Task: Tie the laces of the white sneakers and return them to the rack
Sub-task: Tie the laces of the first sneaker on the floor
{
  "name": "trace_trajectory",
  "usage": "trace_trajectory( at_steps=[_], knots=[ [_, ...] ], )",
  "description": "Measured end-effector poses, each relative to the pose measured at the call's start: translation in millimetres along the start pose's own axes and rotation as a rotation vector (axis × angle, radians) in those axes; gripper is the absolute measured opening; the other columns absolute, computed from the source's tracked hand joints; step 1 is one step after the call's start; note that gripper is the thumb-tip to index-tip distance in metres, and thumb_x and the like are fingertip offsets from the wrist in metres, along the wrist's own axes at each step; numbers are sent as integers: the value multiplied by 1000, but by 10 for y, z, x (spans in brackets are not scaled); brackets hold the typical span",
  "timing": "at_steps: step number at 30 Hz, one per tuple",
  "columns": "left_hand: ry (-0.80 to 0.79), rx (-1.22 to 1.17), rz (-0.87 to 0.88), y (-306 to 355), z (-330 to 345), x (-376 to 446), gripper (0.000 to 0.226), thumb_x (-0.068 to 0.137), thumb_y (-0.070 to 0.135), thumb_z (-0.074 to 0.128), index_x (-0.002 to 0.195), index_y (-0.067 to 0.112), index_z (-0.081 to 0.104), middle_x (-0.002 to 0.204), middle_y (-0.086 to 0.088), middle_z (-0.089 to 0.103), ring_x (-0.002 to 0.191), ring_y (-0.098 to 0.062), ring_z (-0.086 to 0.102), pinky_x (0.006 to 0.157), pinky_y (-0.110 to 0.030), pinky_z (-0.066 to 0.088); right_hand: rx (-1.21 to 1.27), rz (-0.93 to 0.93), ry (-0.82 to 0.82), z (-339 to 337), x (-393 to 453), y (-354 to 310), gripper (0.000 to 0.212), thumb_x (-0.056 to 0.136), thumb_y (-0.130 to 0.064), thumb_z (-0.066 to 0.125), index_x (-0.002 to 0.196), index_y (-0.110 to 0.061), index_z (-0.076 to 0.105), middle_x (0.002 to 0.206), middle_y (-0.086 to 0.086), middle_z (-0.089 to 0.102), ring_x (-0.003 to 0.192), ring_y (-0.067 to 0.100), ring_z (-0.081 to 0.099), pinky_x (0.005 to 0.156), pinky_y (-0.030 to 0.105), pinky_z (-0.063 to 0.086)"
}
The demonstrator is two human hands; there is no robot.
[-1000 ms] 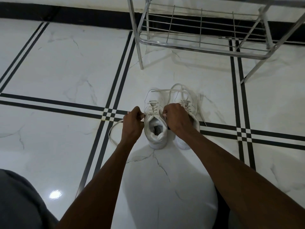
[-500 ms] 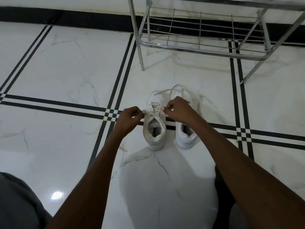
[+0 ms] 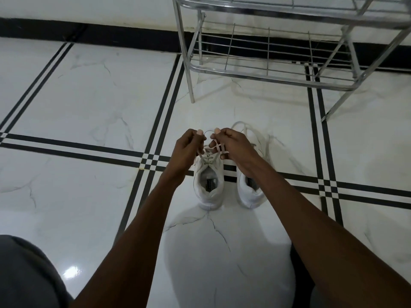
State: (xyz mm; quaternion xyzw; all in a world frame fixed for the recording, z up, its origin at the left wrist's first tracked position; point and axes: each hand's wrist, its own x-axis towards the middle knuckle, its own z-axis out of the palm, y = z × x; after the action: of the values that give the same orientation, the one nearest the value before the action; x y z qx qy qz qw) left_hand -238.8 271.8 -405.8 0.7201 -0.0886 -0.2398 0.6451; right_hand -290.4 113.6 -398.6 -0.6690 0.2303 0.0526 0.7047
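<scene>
I see the pair of white sneakers (image 3: 229,187) standing side by side on the tiled floor (image 3: 89,103), heels toward me, in front of the metal rack (image 3: 266,72) and apart from it; my left hand (image 3: 189,150) and right hand (image 3: 235,145) meet above the left sneaker (image 3: 208,190), each pinching a strand of its laces (image 3: 213,150) between thumb and fingers; the right sneaker's laces (image 3: 246,127) trail loose toward the rack.

White sneakers (image 3: 209,187) side by side on the floor; left one's laces (image 3: 211,150) lifted; rack (image 3: 278,70) behind.
</scene>
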Motion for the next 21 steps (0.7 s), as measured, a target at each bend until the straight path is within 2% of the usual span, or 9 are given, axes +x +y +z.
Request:
trace_trajectory(
  at_steps=[2,5,7,9,11,15,17,19,21],
  knots=[
    [0,25,8,-59,-17,19,29,107,33,51,105,7,64,80,-6,55,72,-11,52,73,-30,47,-50,-35,4,14,23,67,24,102,-30,55,112,-17,72,86,0,70,69,7,64,60,25,44],
    [-18,95,26,-117,-34,20,25,108,28,48,118,12,65,67,15,59,65,-1,52,67,-21,48,-104,-50,2,30,52,129,28,103,-15,53,126,-18,68,90,2,69,68,8,59,57,23,42],
    [-47,125,52,-124,-43,18,25,108,24,47,126,16,62,73,17,65,70,-2,58,71,-21,52,-120,-31,-13,40,50,123,36,102,-10,51,135,-20,61,96,4,73,74,10,62,60,23,43],
    [-64,165,88,-136,-60,35,26,108,18,45,129,18,60,85,9,66,80,-8,61,75,-24,54,-120,-23,-8,42,43,110,38,101,-8,55,137,-20,58,98,6,76,72,5,67,58,18,46],
    [-63,207,106,-143,-63,45,28,107,12,45,131,18,58,87,3,64,80,-10,60,74,-20,53,-80,-3,40,42,41,109,32,98,-7,60,129,-14,59,95,9,77,64,-1,69,52,11,47],
    [-61,263,136,-152,-53,51,31,107,8,43,134,16,56,88,-1,64,78,-8,62,71,-16,52,-82,50,140,58,101,143,23,86,-14,75,103,-15,60,87,6,80,72,15,75,61,28,51],
    [-64,287,161,-147,-47,65,30,107,6,44,133,14,57,89,1,67,78,-7,64,70,-17,52,-84,59,161,69,130,138,16,79,-14,80,88,-15,67,74,3,77,65,13,72,60,29,53],
    [-71,332,189,-158,-46,85,29,106,6,45,131,16,58,90,1,69,77,-8,65,71,-20,53,-58,69,166,81,152,138,11,77,-11,81,84,-9,74,70,4,75,58,10,69,59,27,53],
    [-74,394,190,-167,-44,94,29,106,7,45,129,19,58,88,-1,70,74,-6,66,68,-21,53,-34,67,140,85,161,153,11,78,-6,80,88,-4,78,78,12,77,62,14,70,63,27,56]
  ],
)
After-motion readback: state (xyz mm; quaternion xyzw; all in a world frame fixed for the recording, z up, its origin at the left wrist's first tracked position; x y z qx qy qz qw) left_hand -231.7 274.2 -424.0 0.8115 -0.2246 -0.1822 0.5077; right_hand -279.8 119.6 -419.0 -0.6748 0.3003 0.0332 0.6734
